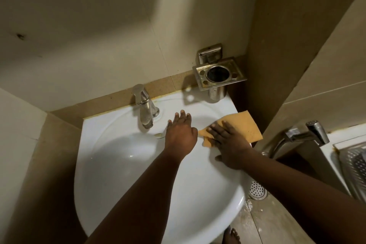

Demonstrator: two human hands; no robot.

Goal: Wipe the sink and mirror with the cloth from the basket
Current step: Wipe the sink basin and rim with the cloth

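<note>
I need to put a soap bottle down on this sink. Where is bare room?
The sink ledge left of the tap is bare, as is the front rim. The right side is crowded: the right hand presses the cloth there, under the tumbler holder.

A white ceramic sink [138, 194] carries everything here. A chrome tap [145, 106] stands on its far ledge, left of centre. An orange cloth [245, 127] lies flat on the right rim, pressed down by the right hand [227, 144]. The left hand [179, 134] rests on the rim just left of it, fingers straight.
</note>
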